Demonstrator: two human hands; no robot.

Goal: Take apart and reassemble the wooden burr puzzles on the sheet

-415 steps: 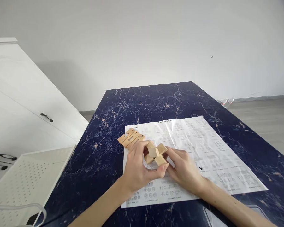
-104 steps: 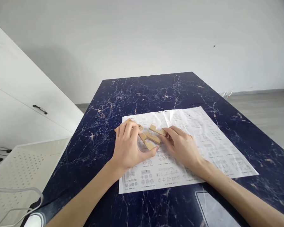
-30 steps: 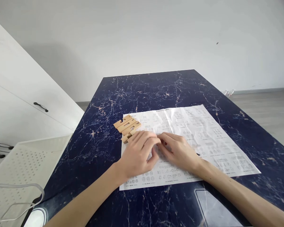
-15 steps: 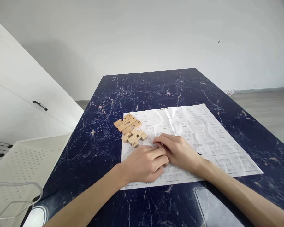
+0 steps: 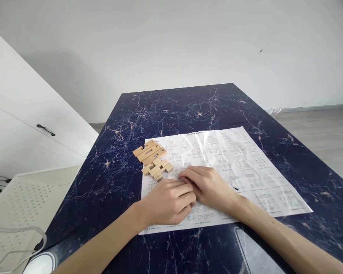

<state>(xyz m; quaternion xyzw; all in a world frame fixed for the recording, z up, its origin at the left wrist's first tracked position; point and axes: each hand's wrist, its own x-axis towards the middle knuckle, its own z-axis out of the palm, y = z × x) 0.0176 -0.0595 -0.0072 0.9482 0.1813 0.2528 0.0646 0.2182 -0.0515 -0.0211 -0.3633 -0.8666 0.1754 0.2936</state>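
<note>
My left hand (image 5: 168, 201) rests on the printed paper sheet (image 5: 248, 163), its fingers curled inward. Against it lies my right hand (image 5: 211, 187), also with bent fingers, and the fingertips of both meet. Whatever they may hold between them is hidden by the fingers. Just beyond my left hand sit notched wooden puzzle pieces: a group of flat light-wood bars marked with numbers (image 5: 149, 151), and in front of it a paler interlocked group of notched blocks (image 5: 157, 168). A small dark object (image 5: 234, 188) shows beside my right wrist.
The dark blue marble-patterned table (image 5: 171, 110) reaches toward a white wall. A white cabinet (image 5: 31, 102) and a perforated white surface with a cable (image 5: 20, 230) are at the left. A glossy rectangular outline (image 5: 255, 251) lies near the front edge under my right forearm.
The whole view has shifted slightly, so the table and sheet sit a little further left. My hands stay together in nearly the same place on the sheet, with only slight finger movement.
</note>
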